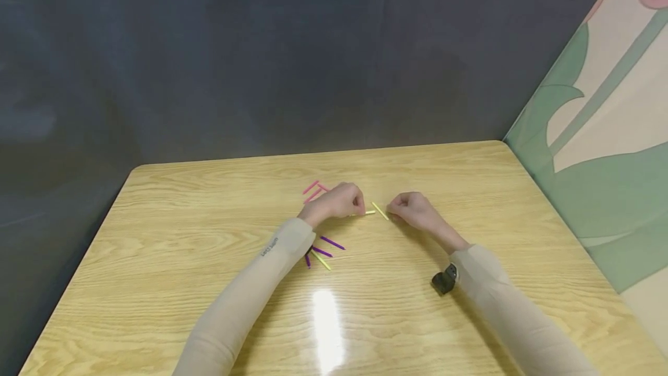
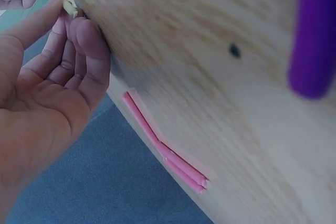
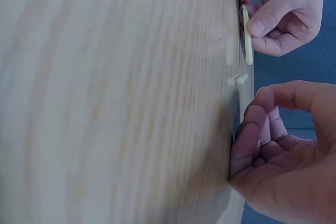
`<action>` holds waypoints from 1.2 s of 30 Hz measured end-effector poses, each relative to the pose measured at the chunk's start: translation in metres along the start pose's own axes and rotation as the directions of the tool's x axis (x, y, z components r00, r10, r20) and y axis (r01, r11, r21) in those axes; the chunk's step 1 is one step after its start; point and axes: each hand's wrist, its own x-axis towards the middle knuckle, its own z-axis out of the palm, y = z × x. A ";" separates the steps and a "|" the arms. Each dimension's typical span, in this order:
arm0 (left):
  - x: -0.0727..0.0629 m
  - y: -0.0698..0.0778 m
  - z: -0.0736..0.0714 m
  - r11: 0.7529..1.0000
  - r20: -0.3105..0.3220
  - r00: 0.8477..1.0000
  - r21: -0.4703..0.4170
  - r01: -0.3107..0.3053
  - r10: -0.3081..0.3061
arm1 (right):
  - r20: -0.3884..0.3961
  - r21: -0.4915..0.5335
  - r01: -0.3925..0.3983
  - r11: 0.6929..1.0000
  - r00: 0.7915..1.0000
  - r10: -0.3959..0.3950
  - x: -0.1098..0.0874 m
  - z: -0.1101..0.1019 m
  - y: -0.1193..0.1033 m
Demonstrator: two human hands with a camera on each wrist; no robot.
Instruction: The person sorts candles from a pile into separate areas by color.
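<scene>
My left hand (image 1: 341,199) pinches a thin yellow stick (image 3: 248,38), like a small candle, between thumb and fingers just above the table. Another yellow stick (image 1: 380,211) lies slantwise on the table between the hands. My right hand (image 1: 412,209) is beside that stick, its side against the table. In the right wrist view its thumb and forefinger tips come close together, with nothing visible between them, and its other fingers are loosely curled. Pink sticks (image 1: 311,187) lie just beyond my left wrist. Purple sticks (image 1: 333,243) and a third yellow stick (image 1: 320,260) lie nearer me.
The wood-grain table (image 1: 209,202) reaches to a dark curtain (image 1: 313,62) at the back. A wall or cloth with a flower pattern (image 1: 616,190) stands along the right. A black wrist camera (image 1: 444,280) hangs under my right forearm.
</scene>
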 end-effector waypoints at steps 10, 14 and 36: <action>0.005 -0.003 0.006 0.998 -0.015 0.998 -0.021 -0.064 0.064 | 0.016 0.056 0.047 0.997 0.999 -0.048 -0.001 -0.001 -0.001; 0.006 -0.001 0.006 0.998 -0.013 0.998 0.007 -0.066 0.066 | 0.013 0.045 0.004 0.999 1.000 -0.005 0.000 0.000 -0.001; 0.009 0.003 0.005 0.998 -0.006 0.999 0.054 -0.040 0.040 | 0.016 0.049 -0.040 0.998 0.999 0.040 -0.001 -0.004 -0.002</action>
